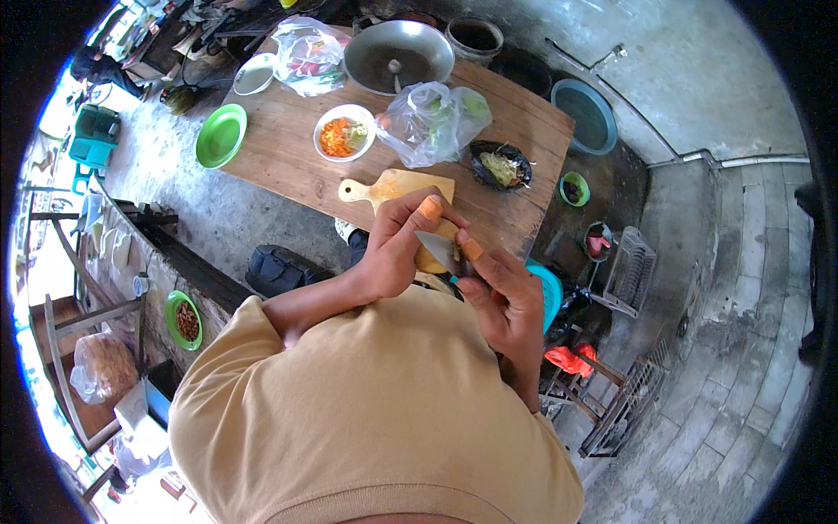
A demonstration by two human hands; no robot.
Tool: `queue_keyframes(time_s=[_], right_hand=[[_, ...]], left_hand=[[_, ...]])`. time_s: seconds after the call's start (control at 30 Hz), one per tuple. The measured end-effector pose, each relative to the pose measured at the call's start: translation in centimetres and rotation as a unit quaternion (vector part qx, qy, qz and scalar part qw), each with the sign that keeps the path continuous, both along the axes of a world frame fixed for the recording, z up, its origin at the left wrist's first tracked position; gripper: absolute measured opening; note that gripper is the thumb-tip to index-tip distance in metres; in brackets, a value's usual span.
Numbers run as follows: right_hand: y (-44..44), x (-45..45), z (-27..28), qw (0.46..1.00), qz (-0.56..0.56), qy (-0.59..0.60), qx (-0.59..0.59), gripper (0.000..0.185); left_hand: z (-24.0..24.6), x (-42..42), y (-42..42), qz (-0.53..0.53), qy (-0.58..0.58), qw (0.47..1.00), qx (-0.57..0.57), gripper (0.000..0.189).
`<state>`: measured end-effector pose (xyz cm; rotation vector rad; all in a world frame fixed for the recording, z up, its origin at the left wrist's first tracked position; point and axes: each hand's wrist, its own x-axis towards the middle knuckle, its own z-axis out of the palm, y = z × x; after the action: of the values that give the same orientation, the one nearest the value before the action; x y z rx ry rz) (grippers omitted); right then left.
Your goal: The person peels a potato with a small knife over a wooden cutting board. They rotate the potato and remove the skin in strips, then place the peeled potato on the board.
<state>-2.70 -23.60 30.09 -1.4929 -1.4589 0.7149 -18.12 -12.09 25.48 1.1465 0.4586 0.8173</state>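
My left hand (400, 241), with orange tape around its thumb, grips a yellowish, potato-like vegetable (429, 262) in front of my chest. In my right hand (503, 298) is a small kitchen knife (437, 249); its blade lies against the vegetable and its tip points to the left. Orange tape wraps a digit of this hand too. My fingers hide most of the handle, of which a bit of teal shows. Just beyond both hands, a wooden cutting board (422, 183) lies on the wooden table (281, 154), its handle to the left.
On the table are a white bowl (343, 159) of shredded carrot and pale green shreds, a clear plastic bag (419, 141) of vegetables, and a black bag (483, 174) of shreds. Farther back sits a metal wok (366, 56). A green bowl (226, 134) overlaps the left edge.
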Motion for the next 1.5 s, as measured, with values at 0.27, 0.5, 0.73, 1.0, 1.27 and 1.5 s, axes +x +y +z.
queue_keyframes(time_s=[0.27, 0.5, 0.73, 1.0, 1.27, 1.5], right_hand=[[0.3, -0.1, -0.1, 0.999, -0.014, 0.027, 0.011, 0.047], [0.7, -0.2, -1.0, 0.999, -0.027, 0.021, 0.033, 0.046], [0.9, -0.8, -2.5, 0.971, -0.053, 0.234, 0.004, 0.042], [1.0, -0.7, -2.2, 0.897, -0.035, 0.428, -0.108, 0.045], [1.0, -0.7, -2.7, 0.84, -0.009, 0.524, -0.141, 0.048], [1.0, 0.0, -4.1, 0.779, 0.037, 0.609, -0.145, 0.048]], left_hand=[[0.5, 0.6, 0.2, 0.022, 0.003, 1.0, 0.005, 0.05], [0.5, 0.6, 0.7, -0.005, 0.048, 0.997, -0.055, 0.057], [-2.3, 1.4, 0.5, -0.003, 0.036, 0.979, -0.2, 0.047], [-1.3, 0.8, 0.2, -0.008, 0.063, 0.97, -0.234, 0.047], [-1.4, 0.5, 0.5, -0.015, 0.025, 0.978, -0.209, 0.048], [-0.6, -0.1, 0.4, -0.037, 0.045, 0.974, -0.22, 0.047]])
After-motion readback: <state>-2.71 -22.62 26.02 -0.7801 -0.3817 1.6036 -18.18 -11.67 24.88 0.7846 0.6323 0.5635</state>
